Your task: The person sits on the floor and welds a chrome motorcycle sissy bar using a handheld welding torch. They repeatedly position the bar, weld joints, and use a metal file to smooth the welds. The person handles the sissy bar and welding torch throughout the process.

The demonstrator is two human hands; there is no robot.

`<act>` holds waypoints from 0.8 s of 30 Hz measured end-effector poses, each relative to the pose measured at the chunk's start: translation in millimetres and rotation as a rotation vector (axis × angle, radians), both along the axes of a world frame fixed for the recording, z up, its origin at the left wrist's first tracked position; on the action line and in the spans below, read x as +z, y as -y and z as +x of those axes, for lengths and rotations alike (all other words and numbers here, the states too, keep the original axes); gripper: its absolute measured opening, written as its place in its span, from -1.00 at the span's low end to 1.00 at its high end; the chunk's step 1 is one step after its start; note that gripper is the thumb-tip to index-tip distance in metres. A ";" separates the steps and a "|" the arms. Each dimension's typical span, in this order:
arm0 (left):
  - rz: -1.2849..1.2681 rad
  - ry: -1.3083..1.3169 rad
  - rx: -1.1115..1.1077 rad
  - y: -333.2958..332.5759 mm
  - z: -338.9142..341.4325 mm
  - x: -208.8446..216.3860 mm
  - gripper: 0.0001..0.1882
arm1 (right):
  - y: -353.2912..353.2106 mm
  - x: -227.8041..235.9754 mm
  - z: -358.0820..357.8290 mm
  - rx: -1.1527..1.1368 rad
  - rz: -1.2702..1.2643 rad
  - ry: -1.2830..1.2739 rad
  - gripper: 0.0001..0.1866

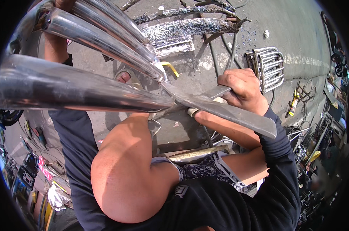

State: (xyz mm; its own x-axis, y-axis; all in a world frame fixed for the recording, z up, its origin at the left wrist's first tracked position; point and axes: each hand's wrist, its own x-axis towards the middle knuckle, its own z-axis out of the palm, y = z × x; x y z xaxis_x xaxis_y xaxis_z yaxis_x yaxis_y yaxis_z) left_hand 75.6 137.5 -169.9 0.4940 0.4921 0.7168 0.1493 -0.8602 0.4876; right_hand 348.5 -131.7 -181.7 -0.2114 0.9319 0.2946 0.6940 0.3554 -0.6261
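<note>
A frame of shiny metal tubes (82, 82) reaches from the left edge to the middle, its tubes meeting at a welded-looking joint. My left hand (64, 4) is closed on the frame's upper left end, partly hidden by the tubes. From the joint a broad grey flat metal bar (236, 116) extends right, passing close to my right forearm. My right hand (240, 86) is closed around a shorter grey flat metal piece (216, 91) just behind that bar. Whether the two flat pieces are joined is hidden.
A crusted, paint-spattered metal stand (189, 29) stands ahead, with a yellow bent rod (170, 68) nearer. Bent-tube racks (272, 69) are stacked at right, near cables and a yellow packet (293, 104). An angle grinder (39, 135) lies at left. Scrap metal crowds the right edge.
</note>
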 end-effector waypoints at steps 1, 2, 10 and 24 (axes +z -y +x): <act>0.014 -0.007 0.010 11.4 -0.3 0.8 -0.76 | -1.1 -2.0 0.2 0.023 0.014 -0.019 -0.71; 0.023 -0.016 0.019 22.1 -1.3 1.1 -0.76 | -2.2 -2.2 3.1 0.039 0.094 -0.048 -0.74; 0.031 -0.061 0.033 41.1 0.4 -0.1 -0.77 | -0.6 -2.8 15.3 0.053 -0.006 0.174 -0.66; 0.015 -0.084 0.025 47.1 0.3 -0.3 -0.78 | -11.0 -17.4 10.1 0.091 0.210 0.053 -0.65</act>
